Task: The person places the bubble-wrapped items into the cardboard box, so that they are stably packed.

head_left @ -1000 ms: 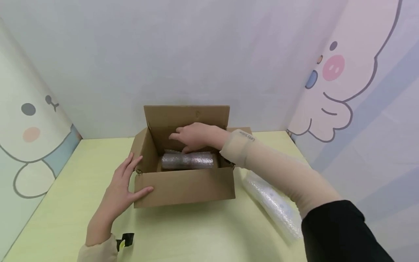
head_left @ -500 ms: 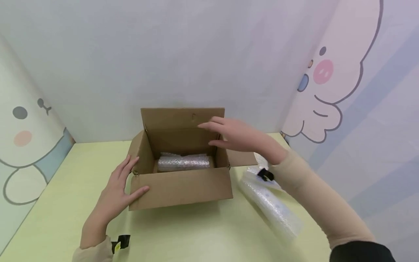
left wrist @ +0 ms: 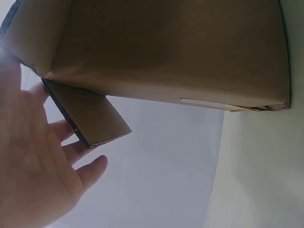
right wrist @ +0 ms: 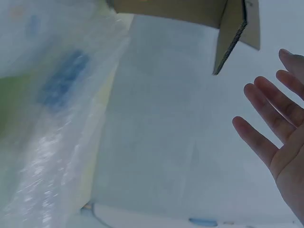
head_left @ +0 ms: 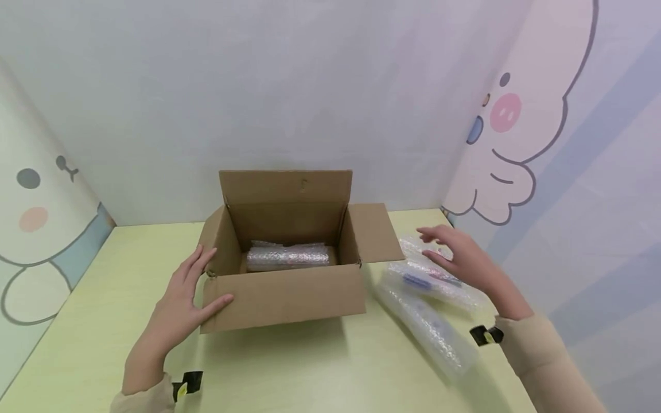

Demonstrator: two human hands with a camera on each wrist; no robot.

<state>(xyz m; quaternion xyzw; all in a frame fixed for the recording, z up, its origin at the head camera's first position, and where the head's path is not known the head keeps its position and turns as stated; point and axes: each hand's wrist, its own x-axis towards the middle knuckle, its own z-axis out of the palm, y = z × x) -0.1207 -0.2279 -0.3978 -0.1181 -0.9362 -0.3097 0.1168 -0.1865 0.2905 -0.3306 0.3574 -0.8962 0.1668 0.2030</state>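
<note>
An open cardboard box (head_left: 284,301) stands on the table with its flaps folded out. Inside lies a roll wrapped in bubble wrap (head_left: 287,257). My left hand (head_left: 172,310) rests at the box's front left corner, thumb against the front flap and fingers spread along the left flap; in the left wrist view, fingers show behind that flap (left wrist: 90,116). To the right of the box, my right hand (head_left: 467,261) hovers with loose fingers and holds nothing. Below and near it lie bubble-wrapped packages: a long one (head_left: 423,330), one with a blue patch (head_left: 431,282), and another partly hidden (head_left: 415,245).
The box's right flap (head_left: 377,232) sticks out toward the packages. A pale wall sheet (head_left: 289,103) rises behind the table (head_left: 289,373), with cartoon figures at both sides.
My right hand has come up out of the box and moved right, over the bubble-wrapped packages. The left hand keeps its place on the box corner. The roll stays inside.
</note>
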